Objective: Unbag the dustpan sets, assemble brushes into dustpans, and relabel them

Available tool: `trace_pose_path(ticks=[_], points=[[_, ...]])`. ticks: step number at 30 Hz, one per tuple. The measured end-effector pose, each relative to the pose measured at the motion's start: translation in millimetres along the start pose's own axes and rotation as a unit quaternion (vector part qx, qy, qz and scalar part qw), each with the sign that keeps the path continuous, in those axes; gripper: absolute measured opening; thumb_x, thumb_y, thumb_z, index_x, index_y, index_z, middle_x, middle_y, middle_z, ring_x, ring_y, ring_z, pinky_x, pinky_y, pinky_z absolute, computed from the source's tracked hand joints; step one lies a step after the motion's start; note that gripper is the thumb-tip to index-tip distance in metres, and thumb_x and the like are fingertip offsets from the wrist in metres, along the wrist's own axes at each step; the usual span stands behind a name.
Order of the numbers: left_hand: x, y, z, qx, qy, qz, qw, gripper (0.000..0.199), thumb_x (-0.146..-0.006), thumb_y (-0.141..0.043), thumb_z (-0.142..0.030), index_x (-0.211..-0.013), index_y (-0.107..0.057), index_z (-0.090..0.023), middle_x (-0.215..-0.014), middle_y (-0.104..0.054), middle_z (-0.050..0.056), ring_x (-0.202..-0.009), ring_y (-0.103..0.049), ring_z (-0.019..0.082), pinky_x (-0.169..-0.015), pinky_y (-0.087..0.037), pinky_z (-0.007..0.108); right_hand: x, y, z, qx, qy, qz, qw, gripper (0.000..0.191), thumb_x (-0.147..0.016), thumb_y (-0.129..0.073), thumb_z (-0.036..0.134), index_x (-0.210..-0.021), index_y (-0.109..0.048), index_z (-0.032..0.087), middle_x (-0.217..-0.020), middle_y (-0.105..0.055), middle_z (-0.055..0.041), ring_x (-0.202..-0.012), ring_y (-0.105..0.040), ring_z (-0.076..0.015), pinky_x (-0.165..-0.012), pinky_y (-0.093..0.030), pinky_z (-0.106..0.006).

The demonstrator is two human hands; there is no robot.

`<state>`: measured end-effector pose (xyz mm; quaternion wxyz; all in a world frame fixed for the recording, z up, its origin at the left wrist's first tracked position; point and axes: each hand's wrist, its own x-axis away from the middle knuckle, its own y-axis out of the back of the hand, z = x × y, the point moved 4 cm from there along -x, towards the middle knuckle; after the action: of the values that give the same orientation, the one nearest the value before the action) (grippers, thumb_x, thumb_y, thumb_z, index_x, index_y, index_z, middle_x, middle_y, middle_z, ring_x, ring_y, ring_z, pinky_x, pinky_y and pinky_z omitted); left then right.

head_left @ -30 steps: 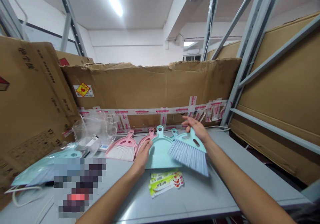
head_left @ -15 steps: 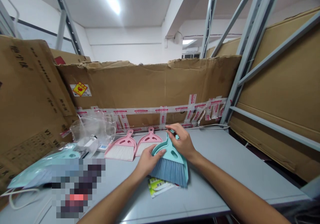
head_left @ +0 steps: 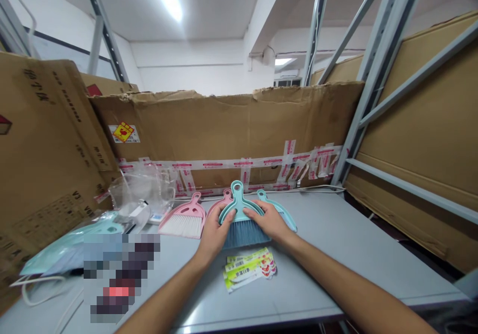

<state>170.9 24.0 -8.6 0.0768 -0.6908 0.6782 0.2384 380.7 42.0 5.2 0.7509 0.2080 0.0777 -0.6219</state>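
"Why pinch the brush (head_left: 244, 232) from both sides?"
"Probably to keep it level against the dustpan (head_left: 255, 205) behind it; their handles line up at the top."
"And the hands?"
"The left hand (head_left: 213, 230) and right hand (head_left: 272, 223) each curl narrowly around 1 side, thumbs on the brush, other fingers mostly hidden."
"Where's the pair?"
"Mid-table, just beyond the green packets (head_left: 249, 270). Those perhaps lie nearer the person for easy reach."

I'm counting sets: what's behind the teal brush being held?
A teal dustpan, its rim showing; farther back, a partly covered pink set at left and teal set at right. The dustpan's middle is hidden behind the brush.
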Motion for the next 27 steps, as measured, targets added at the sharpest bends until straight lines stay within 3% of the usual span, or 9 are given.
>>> trace_pose_path(ticks=[5, 11, 17, 23, 27], points=[[-5.7, 4.1, -5.8, 0.044, 0.019, 0.008, 0.999, 0.048, -0.097, -0.078, -0.058, -0.128, -0.081, -0.022, -0.137, -0.080, 0.013, -0.133, -0.071, 0.033, -0.117, -0.051, 0.044, 6.8, -9.7, 0.7, -0.002, 0.010, 0.002, 1.000, 0.045, -0.094, -0.082, 0.057, -0.124, -0.085, 0.023, -0.126, -0.086, -0.0088, -0.120, -0.077, -0.0344, -0.115, -0.056, -0.053], [-7.2, 7.9, -20.0, 0.062, 0.030, 0.032, 0.997, 0.044, -0.096, -0.077, -0.060, -0.117, -0.088, -0.023, -0.121, -0.085, 0.011, -0.117, -0.076, 0.033, -0.106, -0.057, 0.042, 11.1, -18.4, 5.9, 0.008, 0.015, -0.002, 1.000, 0.042, -0.094, -0.083, 0.054, -0.125, -0.084, 0.025, -0.128, -0.085, -0.0086, -0.123, -0.077, -0.0349, -0.117, -0.055, -0.055], [-7.0, 16.5, -27.2, 0.042, 0.022, -0.024, 0.999, 0.042, -0.093, -0.079, -0.060, -0.109, -0.088, -0.022, -0.105, -0.085, 0.009, -0.100, -0.076, 0.030, -0.092, -0.057, 0.037, 11.0, -19.8, 9.7, -0.016, 0.020, 0.001, 1.000, 0.045, -0.097, -0.079, 0.057, -0.130, -0.082, 0.026, -0.137, -0.082, -0.0088, -0.130, -0.074, -0.0328, -0.120, -0.053, -0.051], [-14.0, 28.0, -19.8, 0.042, 0.041, -0.079, 0.995, 0.045, -0.089, -0.081, -0.064, -0.100, -0.086, -0.021, -0.093, -0.081, 0.007, -0.088, -0.071, 0.027, -0.083, -0.055, 0.034, 6.6, -12.3, 5.8, -0.087, -0.014, 0.034, 0.996, 0.051, -0.104, -0.068, 0.068, -0.131, -0.080, 0.026, -0.129, -0.082, -0.0074, -0.120, -0.076, -0.0290, -0.108, -0.059, -0.042], [-16.4, 31.3, -13.8, 0.046, 0.054, -0.095, 0.993, 0.046, -0.087, -0.081, -0.067, -0.092, -0.082, -0.021, -0.089, -0.079, 0.005, -0.083, -0.067, 0.024, -0.079, -0.052, 0.033, 5.0, -6.6, 2.1, -0.066, -0.014, 0.017, 0.998, 0.051, -0.102, -0.070, 0.065, -0.137, -0.076, 0.027, -0.127, -0.081, -0.0084, -0.116, -0.076, -0.0278, -0.103, -0.061, -0.041]])
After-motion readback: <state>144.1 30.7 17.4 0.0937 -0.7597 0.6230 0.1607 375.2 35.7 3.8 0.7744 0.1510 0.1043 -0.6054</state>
